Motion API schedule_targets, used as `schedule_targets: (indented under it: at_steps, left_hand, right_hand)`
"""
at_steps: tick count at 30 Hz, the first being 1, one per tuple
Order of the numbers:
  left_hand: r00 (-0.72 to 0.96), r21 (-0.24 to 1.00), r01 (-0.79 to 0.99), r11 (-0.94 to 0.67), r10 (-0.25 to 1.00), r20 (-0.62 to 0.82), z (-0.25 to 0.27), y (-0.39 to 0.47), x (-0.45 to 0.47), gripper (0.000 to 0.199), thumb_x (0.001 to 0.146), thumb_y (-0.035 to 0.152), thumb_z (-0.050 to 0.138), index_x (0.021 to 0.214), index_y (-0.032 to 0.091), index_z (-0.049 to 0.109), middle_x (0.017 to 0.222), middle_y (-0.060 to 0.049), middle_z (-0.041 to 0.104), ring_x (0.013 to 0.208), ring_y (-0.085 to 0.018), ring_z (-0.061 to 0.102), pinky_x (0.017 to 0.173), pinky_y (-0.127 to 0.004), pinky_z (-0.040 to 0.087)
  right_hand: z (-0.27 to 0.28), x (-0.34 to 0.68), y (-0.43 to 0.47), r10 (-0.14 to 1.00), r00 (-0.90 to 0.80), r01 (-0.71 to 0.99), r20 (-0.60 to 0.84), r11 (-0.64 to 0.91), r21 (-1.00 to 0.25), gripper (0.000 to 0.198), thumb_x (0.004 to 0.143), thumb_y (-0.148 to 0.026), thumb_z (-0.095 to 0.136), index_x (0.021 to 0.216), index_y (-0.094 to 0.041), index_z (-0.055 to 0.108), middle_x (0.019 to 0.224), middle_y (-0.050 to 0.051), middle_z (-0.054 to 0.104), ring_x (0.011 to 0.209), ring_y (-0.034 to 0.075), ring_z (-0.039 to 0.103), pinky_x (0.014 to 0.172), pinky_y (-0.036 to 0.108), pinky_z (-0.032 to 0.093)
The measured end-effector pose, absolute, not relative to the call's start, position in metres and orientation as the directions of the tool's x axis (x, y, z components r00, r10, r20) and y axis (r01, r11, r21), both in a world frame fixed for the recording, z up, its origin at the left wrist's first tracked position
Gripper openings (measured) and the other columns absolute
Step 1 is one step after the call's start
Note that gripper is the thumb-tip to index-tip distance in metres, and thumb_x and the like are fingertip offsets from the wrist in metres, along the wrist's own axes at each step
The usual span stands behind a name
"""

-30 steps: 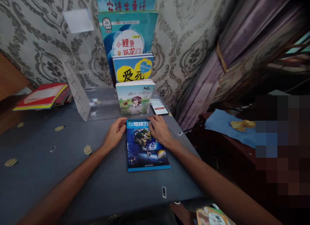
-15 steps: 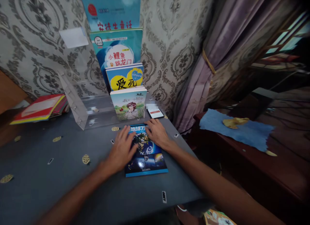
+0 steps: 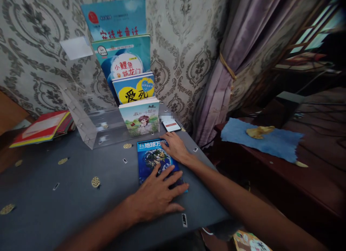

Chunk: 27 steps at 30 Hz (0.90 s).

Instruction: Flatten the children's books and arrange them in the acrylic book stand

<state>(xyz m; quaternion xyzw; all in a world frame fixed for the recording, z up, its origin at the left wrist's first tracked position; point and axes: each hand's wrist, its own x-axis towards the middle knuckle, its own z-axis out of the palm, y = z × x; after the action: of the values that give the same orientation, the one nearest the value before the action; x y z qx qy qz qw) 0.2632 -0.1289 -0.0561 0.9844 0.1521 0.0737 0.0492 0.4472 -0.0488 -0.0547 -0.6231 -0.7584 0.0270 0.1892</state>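
A blue book with an earth picture on its cover (image 3: pixel 152 157) lies flat on the dark grey table (image 3: pixel 67 193). My left hand (image 3: pixel 158 195) lies flat across the book's near end with fingers spread. My right hand (image 3: pixel 175 147) rests palm down on the book's far right corner. Behind it, several children's books (image 3: pixel 139 115) stand stepped in a clear acrylic rack (image 3: pixel 89 124) against the wall.
A phone (image 3: pixel 172 125) lies right of the rack. A stack of red and yellow books (image 3: pixel 40 126) sits at the far left. Small round stickers dot the table. A purple curtain (image 3: pixel 224 63) hangs at right, beside a dark wooden table with a blue cloth (image 3: pixel 263 141).
My left hand slid from the book's far left corner across the cover to its near end. The right hand stayed at the far right corner. The view shifted to the right.
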Motion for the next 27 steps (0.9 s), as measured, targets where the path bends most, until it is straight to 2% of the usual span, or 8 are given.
schedule_targets:
  at_steps: [3, 5, 8, 12, 14, 17, 21, 27]
  left_hand:
    - [0.939, 0.075, 0.318, -0.945, 0.325, 0.111, -0.051, -0.133, 0.267, 0.055, 0.098, 0.063, 0.041, 0.139, 0.029, 0.053, 0.154, -0.009, 0.048, 0.145, -0.034, 0.037, 0.116, -0.062, 0.03]
    - [0.931, 0.061, 0.345, -0.936, 0.35, 0.101, -0.044, -0.136, 0.268, 0.048, 0.098, 0.062, 0.043, 0.125, 0.027, 0.061, 0.146, -0.008, 0.055, 0.141, -0.035, 0.043, 0.112, -0.062, 0.036]
    - [0.906, 0.05, 0.412, -0.91, 0.415, 0.08, -0.031, -0.139, 0.263, 0.038, 0.098, 0.055, 0.05, 0.106, 0.021, 0.065, 0.119, -0.007, 0.068, 0.123, -0.032, 0.057, 0.104, -0.056, 0.046]
    - [0.847, 0.024, 0.531, -0.847, 0.531, 0.023, -0.02, -0.132, 0.256, 0.025, 0.1, 0.038, 0.052, 0.093, 0.018, 0.065, 0.091, -0.005, 0.07, 0.097, -0.026, 0.066, 0.089, -0.045, 0.055]
    - [0.79, 0.022, 0.613, -0.789, 0.614, 0.002, -0.018, -0.126, 0.254, 0.021, 0.101, 0.033, 0.05, 0.095, 0.018, 0.064, 0.093, -0.006, 0.07, 0.093, -0.024, 0.067, 0.083, -0.04, 0.057]
    - [0.694, -0.03, 0.72, -0.694, 0.72, 0.012, -0.016, -0.118, 0.258, 0.019, 0.1, 0.033, 0.052, 0.105, 0.017, 0.062, 0.11, -0.01, 0.067, 0.103, -0.027, 0.065, 0.082, -0.04, 0.057]
    - [0.649, -0.126, 0.752, -0.647, 0.76, -0.027, -0.014, -0.115, 0.273, 0.024, 0.099, 0.03, 0.054, 0.115, 0.014, 0.06, 0.119, -0.015, 0.066, 0.113, -0.031, 0.061, 0.088, -0.046, 0.056]
    - [0.586, -0.183, 0.783, -0.594, 0.804, -0.102, -0.013, -0.115, 0.291, 0.025, 0.101, 0.027, 0.045, 0.109, 0.012, 0.064, 0.111, -0.017, 0.069, 0.106, -0.032, 0.066, 0.078, -0.043, 0.059]
  right_hand:
    - [-0.056, 0.449, -0.047, 0.953, -0.155, 0.924, 0.261, 0.233, -0.303, 0.029, 0.095, -0.02, 0.056, 0.119, -0.012, 0.071, 0.11, 0.013, 0.071, 0.109, 0.027, 0.059, 0.096, 0.035, 0.045]
    - [-0.057, 0.45, -0.047, 0.952, -0.146, 0.91, 0.268, 0.236, -0.34, 0.029, 0.095, -0.019, 0.055, 0.118, -0.012, 0.071, 0.111, 0.013, 0.072, 0.109, 0.027, 0.06, 0.094, 0.034, 0.044]
    - [-0.057, 0.452, -0.047, 0.962, -0.109, 0.888, 0.249, 0.207, -0.41, 0.028, 0.095, -0.019, 0.054, 0.114, -0.014, 0.073, 0.107, 0.011, 0.075, 0.1, 0.024, 0.064, 0.085, 0.03, 0.045]
    - [-0.056, 0.453, -0.048, 0.974, -0.092, 0.861, 0.208, 0.182, -0.475, 0.028, 0.096, -0.026, 0.05, 0.104, -0.016, 0.075, 0.082, 0.006, 0.075, 0.071, 0.019, 0.062, 0.064, 0.028, 0.037]
    - [-0.055, 0.453, -0.048, 0.973, -0.105, 0.852, 0.207, 0.195, -0.486, 0.028, 0.097, -0.028, 0.05, 0.094, -0.016, 0.076, 0.073, 0.004, 0.072, 0.064, 0.017, 0.058, 0.058, 0.028, 0.031]
    - [-0.056, 0.453, -0.046, 0.969, -0.109, 0.821, 0.22, 0.213, -0.53, 0.029, 0.097, -0.027, 0.05, 0.083, -0.016, 0.073, 0.068, 0.004, 0.069, 0.06, 0.016, 0.055, 0.057, 0.028, 0.029]
    - [-0.061, 0.457, -0.043, 0.968, -0.071, 0.694, 0.239, 0.22, -0.685, 0.03, 0.097, -0.025, 0.049, 0.078, -0.016, 0.07, 0.064, 0.002, 0.069, 0.059, 0.015, 0.057, 0.058, 0.025, 0.035]
    - [-0.075, 0.467, -0.054, 0.968, 0.014, 0.439, 0.252, 0.221, -0.871, 0.026, 0.097, -0.024, 0.049, 0.086, -0.016, 0.071, 0.075, 0.004, 0.076, 0.069, 0.017, 0.068, 0.067, 0.026, 0.047]
